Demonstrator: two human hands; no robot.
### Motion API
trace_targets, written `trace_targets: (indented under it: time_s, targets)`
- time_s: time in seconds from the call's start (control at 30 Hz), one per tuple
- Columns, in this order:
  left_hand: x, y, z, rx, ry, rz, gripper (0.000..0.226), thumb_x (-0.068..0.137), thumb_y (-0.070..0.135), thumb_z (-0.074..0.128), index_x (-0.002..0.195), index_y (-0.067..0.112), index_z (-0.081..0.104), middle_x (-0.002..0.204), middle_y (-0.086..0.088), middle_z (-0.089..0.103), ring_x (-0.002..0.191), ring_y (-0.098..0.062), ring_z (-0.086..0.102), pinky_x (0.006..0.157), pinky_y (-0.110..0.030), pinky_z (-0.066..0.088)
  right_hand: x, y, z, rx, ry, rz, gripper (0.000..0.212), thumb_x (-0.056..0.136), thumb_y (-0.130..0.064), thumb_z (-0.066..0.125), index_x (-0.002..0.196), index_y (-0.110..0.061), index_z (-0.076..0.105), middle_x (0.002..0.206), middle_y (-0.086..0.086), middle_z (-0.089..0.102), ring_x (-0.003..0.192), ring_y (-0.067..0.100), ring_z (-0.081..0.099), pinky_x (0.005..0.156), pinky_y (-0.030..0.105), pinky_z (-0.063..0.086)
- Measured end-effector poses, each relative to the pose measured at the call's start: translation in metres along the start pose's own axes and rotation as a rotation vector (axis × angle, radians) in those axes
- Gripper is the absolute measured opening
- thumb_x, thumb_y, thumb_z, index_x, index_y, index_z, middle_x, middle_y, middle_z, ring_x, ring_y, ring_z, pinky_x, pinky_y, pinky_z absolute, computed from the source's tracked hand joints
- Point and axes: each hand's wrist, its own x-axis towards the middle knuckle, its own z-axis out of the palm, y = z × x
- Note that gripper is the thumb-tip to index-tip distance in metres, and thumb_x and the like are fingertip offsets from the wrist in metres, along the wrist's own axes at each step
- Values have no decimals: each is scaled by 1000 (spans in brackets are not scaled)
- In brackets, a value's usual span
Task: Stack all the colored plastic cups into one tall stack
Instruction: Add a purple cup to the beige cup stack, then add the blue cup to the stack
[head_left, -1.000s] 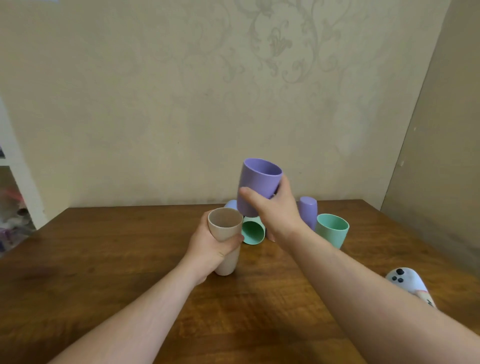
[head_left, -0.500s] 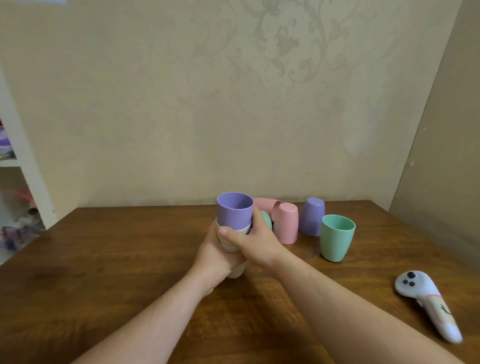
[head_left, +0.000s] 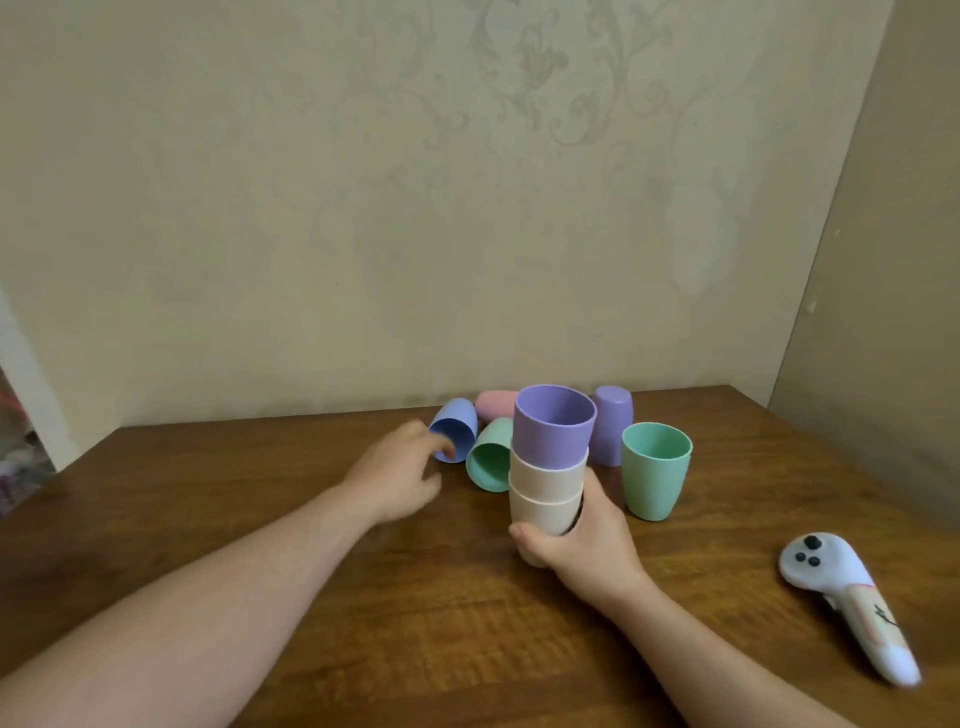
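**A:** Start at your left hand (head_left: 402, 470). What's it doing?

**B:** It's loose and holds nothing — your fingers are spread, reaching toward the mouth of the blue cup (head_left: 455, 429), which lies on its side just past your fingertips. The hand is blurred, so I can't tell whether it touches the rim.

**A:** And to the right of that reach?

**B:** A mint cup on its side (head_left: 488, 462), with a pink cup (head_left: 493, 404) lying behind it. Then the stack (head_left: 550, 467): a purple cup nested in two cream ones, upright on the table (head_left: 260, 519).

**A:** Why is your right hand (head_left: 592, 540) down so low on it?

**B:** My guess is to steady it. You're clasping the bottom cream cup, thumb across the front, which leaves the open top free for the next cup.

**A:** Beyond that grip?

**B:** An upside-down purple cup (head_left: 613, 428) behind, an upright mint cup (head_left: 655, 470) just to the right, and a white controller (head_left: 841, 587) well apart from it.

**A:** Any writing?

**B:** None on the cups — the controller's handle bears a dark mark, too small to read.
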Motion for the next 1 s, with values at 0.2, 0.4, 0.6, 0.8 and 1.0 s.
trace_targets:
  time_s: [0.2, 0.4, 0.6, 0.8, 1.0]
  targets:
    - [34, -1, -3, 163, -122, -37, 108, 93, -5, 59, 170, 56, 15, 181, -5, -4, 153, -41, 43, 112, -46, 52, -5, -4, 13, 11, -5, -1, 65, 69, -38, 96, 122, -44, 60, 115, -20, 75, 107, -7, 68, 89, 24, 57]
    - [47, -10, 6, 196, -128, 2, 98, 92, -8, 64, 164, 50, 32, 183, -3, -7, 154, -43, 39, 113, -48, 49, 0, -1, 9, 38, -22, -9, 69, 70, -37, 97, 127, -44, 59, 117, -21, 75, 108, -5, 69, 91, 27, 58]
    - [18, -30, -4, 260, -45, 58, 80, 88, 7, 75, 156, 35, 42, 171, 3, 33, 136, -37, 59, 98, -46, 57, -3, -5, 10, -12, 2, 15, 66, 68, -43, 95, 123, -43, 59, 115, -20, 75, 105, -3, 70, 94, 35, 60]
    - [-20, -44, -29, 312, -102, 7, 96, 71, 55, 89, 155, 42, 45, 143, 9, 58, 127, -24, 51, 103, -42, 51, -4, -30, 21, -103, -35, 33, 72, 63, -50, 96, 123, -42, 56, 110, -18, 75, 99, -2, 70, 91, 33, 59]
    - [-57, -64, -28, 203, -154, -96, 109, 77, 58, 88, 169, 41, 32, 153, 2, 55, 137, -29, 47, 114, -44, 43, -4, -54, 66, -66, -93, 28, 70, 67, -46, 95, 125, -36, 56, 112, -17, 72, 98, 3, 69, 90, 34, 58]
